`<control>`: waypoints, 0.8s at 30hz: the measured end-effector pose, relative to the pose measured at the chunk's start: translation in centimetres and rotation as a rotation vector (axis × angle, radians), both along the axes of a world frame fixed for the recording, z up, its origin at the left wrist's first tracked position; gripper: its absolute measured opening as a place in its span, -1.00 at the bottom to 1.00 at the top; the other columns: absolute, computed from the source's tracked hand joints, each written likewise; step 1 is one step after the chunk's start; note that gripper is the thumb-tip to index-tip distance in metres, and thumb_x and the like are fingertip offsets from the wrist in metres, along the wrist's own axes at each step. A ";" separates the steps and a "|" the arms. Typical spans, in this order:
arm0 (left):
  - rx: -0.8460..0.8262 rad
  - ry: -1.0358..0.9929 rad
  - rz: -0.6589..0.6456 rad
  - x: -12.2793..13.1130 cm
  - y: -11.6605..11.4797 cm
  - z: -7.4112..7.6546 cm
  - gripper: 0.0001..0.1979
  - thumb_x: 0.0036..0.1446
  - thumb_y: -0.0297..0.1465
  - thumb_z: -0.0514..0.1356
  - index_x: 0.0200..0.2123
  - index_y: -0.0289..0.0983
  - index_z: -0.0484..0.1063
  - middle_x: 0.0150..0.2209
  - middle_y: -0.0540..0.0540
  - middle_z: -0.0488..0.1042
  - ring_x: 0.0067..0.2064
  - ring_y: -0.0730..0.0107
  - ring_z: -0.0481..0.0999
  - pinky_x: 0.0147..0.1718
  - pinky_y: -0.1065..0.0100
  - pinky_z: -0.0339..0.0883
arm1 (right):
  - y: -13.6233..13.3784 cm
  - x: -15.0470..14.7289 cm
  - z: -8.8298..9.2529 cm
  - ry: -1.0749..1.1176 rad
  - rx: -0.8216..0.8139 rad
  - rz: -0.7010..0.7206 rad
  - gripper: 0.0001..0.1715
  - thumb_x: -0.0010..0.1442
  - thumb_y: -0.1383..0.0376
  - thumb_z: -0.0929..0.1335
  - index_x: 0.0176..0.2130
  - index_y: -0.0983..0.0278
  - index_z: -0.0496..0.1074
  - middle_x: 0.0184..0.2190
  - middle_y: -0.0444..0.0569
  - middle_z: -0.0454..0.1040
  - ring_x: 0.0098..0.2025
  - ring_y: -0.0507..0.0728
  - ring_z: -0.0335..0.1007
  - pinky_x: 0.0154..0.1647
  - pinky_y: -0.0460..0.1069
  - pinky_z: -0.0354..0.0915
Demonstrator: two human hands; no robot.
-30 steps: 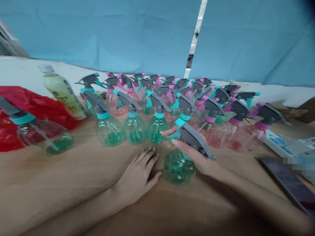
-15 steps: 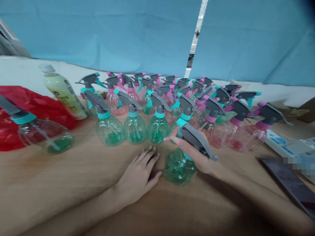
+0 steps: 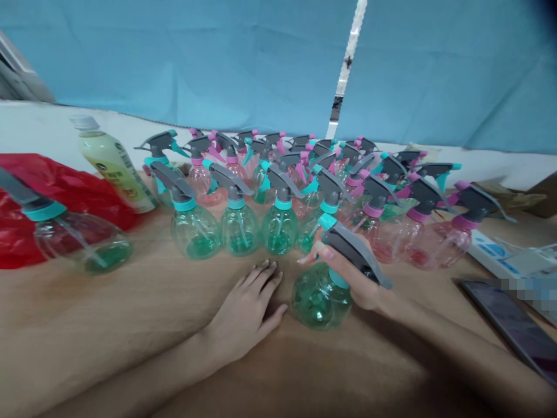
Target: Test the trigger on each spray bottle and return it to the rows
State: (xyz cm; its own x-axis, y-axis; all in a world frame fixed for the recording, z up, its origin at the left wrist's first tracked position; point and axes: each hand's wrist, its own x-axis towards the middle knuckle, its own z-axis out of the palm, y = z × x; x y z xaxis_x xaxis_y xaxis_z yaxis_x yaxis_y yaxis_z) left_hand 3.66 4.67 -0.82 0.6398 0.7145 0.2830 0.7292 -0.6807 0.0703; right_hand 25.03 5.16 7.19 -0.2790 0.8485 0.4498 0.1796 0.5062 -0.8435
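Note:
My right hand (image 3: 354, 267) is wrapped round the neck and trigger head of a green spray bottle (image 3: 321, 299), whose round body is near the table surface and tilts a little. Flat on the wooden table (image 3: 174, 307) lies my left hand (image 3: 243, 307), fingers stretched out and holding nothing, just left of that bottle. Behind both hands stands a front row of green bottles (image 3: 241, 232) with teal collars and grey heads. Pink bottles (image 3: 441, 244) with magenta collars continue the row to the right, and several more bottles stand behind.
A lone green spray bottle (image 3: 82, 241) stands at the left, by a red plastic bag (image 3: 73, 186) and a labelled drink bottle (image 3: 115, 165). At the right lie a dark phone (image 3: 509, 325) and a white device (image 3: 500, 252). A blue cloth (image 3: 209, 64) hangs behind.
My right hand has shifted slightly right with the green spray bottle, and its head leans a little further right. My left hand stays in place.

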 end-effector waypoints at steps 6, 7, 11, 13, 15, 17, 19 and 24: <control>0.025 0.037 0.005 0.0 0.1 0.1 -0.50 0.28 -0.19 0.03 0.16 -0.39 0.24 0.19 -0.29 0.28 0.22 0.07 0.23 0.13 0.07 0.17 | 0.5 -0.2 -1.0 0.066 -0.036 0.069 -0.74 0.19 0.07 0.32 -0.19 0.16 0.41 -0.55 -0.17 0.29 -0.55 0.03 0.19 -0.43 0.00 0.28; 0.031 0.039 0.004 0.0 0.1 0.1 -0.50 0.28 -0.19 0.03 0.16 -0.39 0.24 0.19 -0.29 0.28 0.22 0.07 0.24 0.13 0.07 0.17 | 0.5 -0.2 -1.1 0.069 -0.037 0.070 -0.73 0.19 0.07 0.32 -0.17 0.15 0.41 -0.53 -0.16 0.31 -0.54 0.04 0.21 -0.42 0.01 0.30; 0.034 0.032 -0.010 0.0 0.1 0.0 -0.50 0.27 -0.22 0.05 0.17 -0.41 0.23 0.19 -0.29 0.29 0.22 0.08 0.22 0.14 0.07 0.14 | 0.4 -0.2 -1.1 0.063 -0.053 0.078 -0.74 0.21 0.10 0.32 -0.14 0.15 0.41 -0.58 -0.18 0.29 -0.51 0.06 0.28 -0.36 0.04 0.35; 0.027 0.024 -0.014 -0.1 0.2 0.0 -0.50 0.27 -0.22 0.06 0.16 -0.42 0.23 0.19 -0.30 0.28 0.23 0.07 0.21 0.15 0.07 0.14 | 0.3 -0.2 -1.0 0.065 -0.057 0.075 -0.74 0.21 0.11 0.32 -0.13 0.15 0.41 -0.60 -0.20 0.28 -0.51 0.06 0.29 -0.35 0.04 0.35; 0.015 0.018 -0.017 -0.1 0.2 0.0 -0.50 0.28 -0.21 0.05 0.17 -0.42 0.23 0.19 -0.29 0.27 0.23 0.07 0.20 0.15 0.06 0.13 | 0.3 -0.3 -1.0 0.070 -0.057 0.066 -0.74 0.21 0.11 0.32 -0.12 0.15 0.41 -0.59 -0.19 0.30 -0.52 0.06 0.30 -0.38 0.03 0.35; 0.005 0.012 -0.017 -0.1 0.2 0.1 -0.50 0.28 -0.20 0.04 0.17 -0.41 0.22 0.20 -0.29 0.27 0.24 0.06 0.19 0.15 0.04 0.14 | 0.2 -0.3 -0.9 0.069 -0.060 0.060 -0.73 0.21 0.11 0.32 -0.11 0.15 0.41 -0.59 -0.19 0.32 -0.52 0.05 0.30 -0.40 0.01 0.34; 0.000 0.009 -0.016 0.0 0.2 0.1 -0.50 0.28 -0.20 0.03 0.17 -0.39 0.22 0.20 -0.29 0.27 0.24 0.05 0.19 0.14 0.03 0.15 | 0.2 -0.2 -0.9 0.064 -0.064 0.057 -0.73 0.21 0.11 0.32 -0.11 0.15 0.41 -0.60 -0.20 0.32 -0.52 0.05 0.31 -0.42 0.01 0.34; 0.000 0.014 -0.021 -0.1 0.2 0.1 -0.50 0.28 -0.21 0.05 0.18 -0.40 0.21 0.21 -0.30 0.26 0.24 0.06 0.19 0.15 0.04 0.13 | 0.0 -0.1 -0.7 0.044 -0.078 0.044 -0.73 0.21 0.12 0.32 -0.09 0.11 0.41 -0.62 -0.20 0.31 -0.50 0.09 0.35 -0.41 0.03 0.35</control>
